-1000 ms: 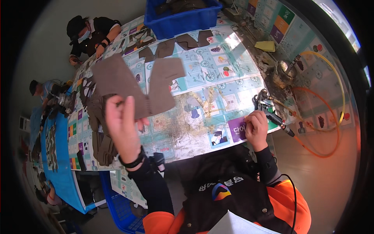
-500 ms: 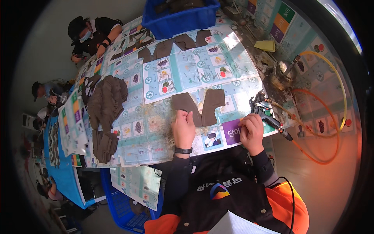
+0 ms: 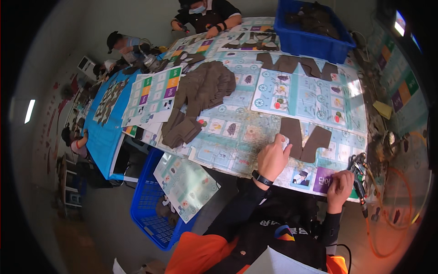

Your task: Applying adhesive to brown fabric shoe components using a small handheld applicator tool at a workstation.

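On the printed table cover lies a brown V-shaped piece of leather or cloth (image 3: 314, 145), its two arms pointing away from me. My left hand (image 3: 273, 159) is at its left edge, fingers closed in a pinch. A small whitish thing (image 3: 286, 142) shows at those fingertips, too small to name. By the table's near edge, my right hand (image 3: 341, 186) rests with curled fingers; whatever may be inside them is hidden. Just right of it lies a black spray gun (image 3: 358, 180) with a hose.
More brown cut pieces (image 3: 279, 63) lie farther back, before a blue crate (image 3: 315, 43). A heap of brown material (image 3: 205, 86) sits left, beside printed sheets (image 3: 153, 98). A blue basket (image 3: 143, 201) stands below the table. One person (image 3: 205, 18) works across the table.
The view has swung left, so the table appears farther right. My left hand has shifted slightly up along the brown piece's left edge. My right hand remains near the spray gun.
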A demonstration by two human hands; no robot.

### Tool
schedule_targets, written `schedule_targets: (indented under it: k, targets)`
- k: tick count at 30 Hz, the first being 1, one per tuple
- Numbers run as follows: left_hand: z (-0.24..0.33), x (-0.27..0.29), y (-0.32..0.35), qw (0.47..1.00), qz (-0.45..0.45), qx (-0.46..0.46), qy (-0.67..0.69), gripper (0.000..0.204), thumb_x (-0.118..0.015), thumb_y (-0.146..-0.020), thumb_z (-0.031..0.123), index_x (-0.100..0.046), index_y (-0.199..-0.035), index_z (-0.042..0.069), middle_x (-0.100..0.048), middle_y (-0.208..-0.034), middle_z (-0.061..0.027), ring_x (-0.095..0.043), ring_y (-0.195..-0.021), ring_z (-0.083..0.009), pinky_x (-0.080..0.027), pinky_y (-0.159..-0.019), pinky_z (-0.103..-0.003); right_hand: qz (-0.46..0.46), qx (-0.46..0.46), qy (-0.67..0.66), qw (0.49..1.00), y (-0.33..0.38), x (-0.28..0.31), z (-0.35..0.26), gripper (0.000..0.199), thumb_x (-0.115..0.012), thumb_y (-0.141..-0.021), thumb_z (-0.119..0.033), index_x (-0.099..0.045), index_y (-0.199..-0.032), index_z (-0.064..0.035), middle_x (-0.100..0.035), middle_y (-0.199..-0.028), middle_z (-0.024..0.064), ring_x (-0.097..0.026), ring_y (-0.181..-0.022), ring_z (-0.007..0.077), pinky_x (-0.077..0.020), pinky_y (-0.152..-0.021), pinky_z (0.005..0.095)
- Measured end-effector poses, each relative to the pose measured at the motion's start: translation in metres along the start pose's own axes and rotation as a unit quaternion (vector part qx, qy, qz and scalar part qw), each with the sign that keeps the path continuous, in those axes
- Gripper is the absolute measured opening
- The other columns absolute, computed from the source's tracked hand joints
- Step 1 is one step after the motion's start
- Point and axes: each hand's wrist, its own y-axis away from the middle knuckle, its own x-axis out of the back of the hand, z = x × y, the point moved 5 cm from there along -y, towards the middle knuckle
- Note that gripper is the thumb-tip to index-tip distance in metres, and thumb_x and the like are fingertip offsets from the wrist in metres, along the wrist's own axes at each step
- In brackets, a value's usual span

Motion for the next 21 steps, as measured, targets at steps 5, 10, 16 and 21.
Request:
schedule_targets:
  k: [5,10,16,21]
  targets:
    - [-0.131,0.075,-0.001,0.946,0.143,0.062,0.285,0.027,-0.067,-0.093,0.018,-0.058,-0.114,0.002,-0.067,-0.078,-0.0028,-0.060,-0.068,-0.0085,-0.047,-0.060,-0.024,-0.020,0.000,0.008,1.000,0.002,-0.004,0.003,0.014,-0.056,-0.070,0.011,-0.053,-0.076,-0.0006,-0.054,-0.082,0.0143,-0.054,-0.086,0.0338,-0.0438,-0.079,0.0413]
    - [-0.332,0.205,-0.006,0.807,0.295,0.240,0.452,0.040,-0.067,-0.090,0.021,-0.056,-0.122,0.000,-0.067,-0.105,-0.0122,-0.065,-0.088,-0.0173,-0.052,-0.073,-0.026,-0.022,0.017,0.039,0.999,0.002,-0.005,0.010,0.014,-0.055,-0.072,0.012,-0.052,-0.077,-0.0007,-0.055,-0.083,0.0140,-0.054,-0.087,0.0345,-0.0434,-0.079,0.0418]
    - [-0.492,0.262,-0.032,0.703,0.317,0.497,0.398,0.045,-0.065,-0.090,0.026,-0.052,-0.128,0.006,-0.060,-0.112,-0.0140,-0.059,-0.100,-0.0264,-0.052,-0.080,-0.039,-0.024,0.022,0.067,0.997,0.006,-0.009,0.018,0.013,-0.058,-0.078,0.010,-0.052,-0.080,-0.0008,-0.055,-0.084,0.0139,-0.053,-0.086,0.0342,-0.0431,-0.078,0.0418]
    - [-0.540,0.266,-0.056,0.713,0.281,0.506,0.395,0.043,-0.067,-0.087,0.032,-0.054,-0.125,0.016,-0.059,-0.109,-0.0097,-0.060,-0.093,-0.0262,-0.053,-0.077,-0.044,-0.019,0.020,0.085,0.996,0.009,-0.012,0.020,0.013,-0.058,-0.078,0.010,-0.052,-0.081,-0.0008,-0.054,-0.085,0.0141,-0.052,-0.087,0.0349,-0.0429,-0.078,0.0426]
